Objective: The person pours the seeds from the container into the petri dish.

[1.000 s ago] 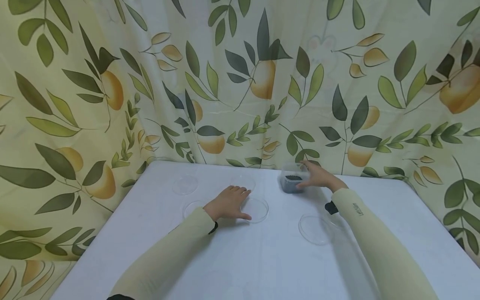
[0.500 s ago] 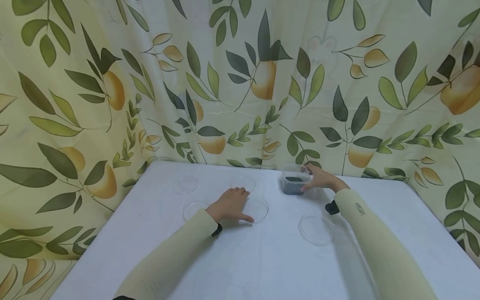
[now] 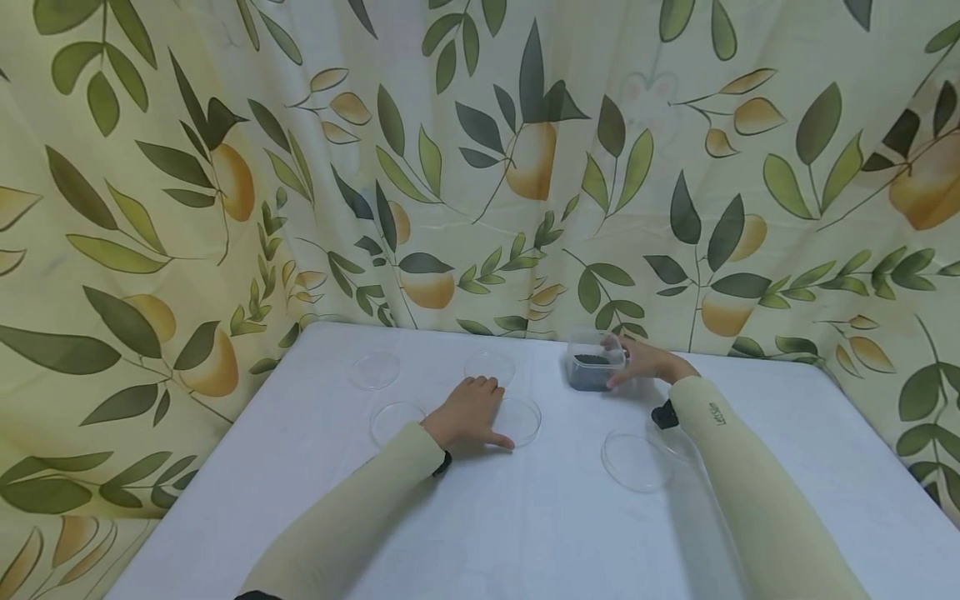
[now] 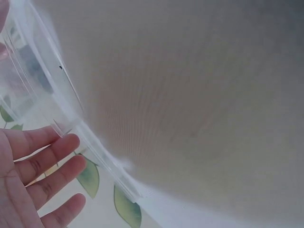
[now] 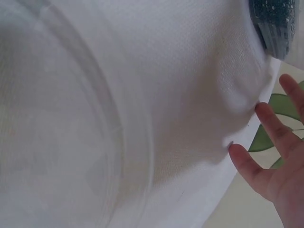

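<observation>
My left hand lies over the left part of a clear round dish, thumb stretched toward its front rim. In the left wrist view, the spread fingers are fairly straight, with fingertips right at a clear plastic rim. My right hand is at the right side of a clear square tub holding dark granules, thumb near the front corner, other fingertips behind its wall. In the right wrist view, the right hand has spread fingers, below the tub's dark contents.
More clear round dishes lie on the white-covered table: a back-left dish, a back-middle dish, a left dish partly behind the left forearm, and a right dish near the right forearm. A fruit-patterned curtain hangs behind.
My right hand's thumb and fingers have drawn back from across the tub to its right side, and the tub stands a little lower in view. The left hand has shifted slightly right.
</observation>
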`<control>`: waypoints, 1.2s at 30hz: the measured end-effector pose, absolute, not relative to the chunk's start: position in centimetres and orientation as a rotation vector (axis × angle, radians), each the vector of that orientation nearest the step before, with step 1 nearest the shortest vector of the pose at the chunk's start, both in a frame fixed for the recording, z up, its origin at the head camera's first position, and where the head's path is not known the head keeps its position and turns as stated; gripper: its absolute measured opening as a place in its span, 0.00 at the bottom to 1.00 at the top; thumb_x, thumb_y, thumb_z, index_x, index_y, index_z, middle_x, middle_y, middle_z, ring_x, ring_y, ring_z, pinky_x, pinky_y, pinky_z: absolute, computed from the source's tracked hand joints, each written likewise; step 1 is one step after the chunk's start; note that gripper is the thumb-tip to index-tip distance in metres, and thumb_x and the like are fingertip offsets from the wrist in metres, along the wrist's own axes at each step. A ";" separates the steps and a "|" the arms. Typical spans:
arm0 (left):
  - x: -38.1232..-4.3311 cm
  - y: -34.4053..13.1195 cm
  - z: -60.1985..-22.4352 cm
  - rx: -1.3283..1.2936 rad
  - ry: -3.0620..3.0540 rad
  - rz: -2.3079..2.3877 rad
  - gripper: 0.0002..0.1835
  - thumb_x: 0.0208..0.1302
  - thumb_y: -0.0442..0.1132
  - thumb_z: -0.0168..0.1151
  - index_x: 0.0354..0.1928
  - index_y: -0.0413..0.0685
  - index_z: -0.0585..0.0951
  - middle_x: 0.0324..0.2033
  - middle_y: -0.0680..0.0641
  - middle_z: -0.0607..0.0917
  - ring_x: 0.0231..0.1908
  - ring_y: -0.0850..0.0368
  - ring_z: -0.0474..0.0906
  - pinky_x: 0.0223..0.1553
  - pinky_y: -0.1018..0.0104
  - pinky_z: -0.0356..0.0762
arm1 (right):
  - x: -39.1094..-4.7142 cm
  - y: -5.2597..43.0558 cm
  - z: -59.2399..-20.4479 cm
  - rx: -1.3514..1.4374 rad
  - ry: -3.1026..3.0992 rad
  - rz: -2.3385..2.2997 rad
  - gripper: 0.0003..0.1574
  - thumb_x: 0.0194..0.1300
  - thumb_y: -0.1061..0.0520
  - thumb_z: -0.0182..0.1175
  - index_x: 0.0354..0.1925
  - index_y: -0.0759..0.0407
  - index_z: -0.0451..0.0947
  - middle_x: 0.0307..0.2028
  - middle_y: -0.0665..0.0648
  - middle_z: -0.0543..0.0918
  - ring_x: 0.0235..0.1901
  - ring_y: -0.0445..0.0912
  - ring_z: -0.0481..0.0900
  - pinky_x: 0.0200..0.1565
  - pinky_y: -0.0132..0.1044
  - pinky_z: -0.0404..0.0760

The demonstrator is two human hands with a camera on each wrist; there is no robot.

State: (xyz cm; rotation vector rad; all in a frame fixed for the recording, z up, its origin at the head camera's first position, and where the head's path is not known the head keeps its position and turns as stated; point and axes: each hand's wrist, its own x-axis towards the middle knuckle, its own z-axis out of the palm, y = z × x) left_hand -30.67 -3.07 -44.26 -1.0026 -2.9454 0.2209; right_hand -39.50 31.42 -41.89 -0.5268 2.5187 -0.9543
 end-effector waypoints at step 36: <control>-29.7 -3.9 -43.8 -0.990 -2.998 0.163 0.50 0.46 0.75 0.57 0.62 0.42 0.70 0.54 0.46 0.75 0.54 0.53 0.71 0.58 0.60 0.70 | -38.0 30.3 -42.6 -0.635 2.799 -1.019 0.49 0.46 0.55 0.73 0.60 0.72 0.61 0.58 0.75 0.68 0.61 0.71 0.62 0.62 0.67 0.57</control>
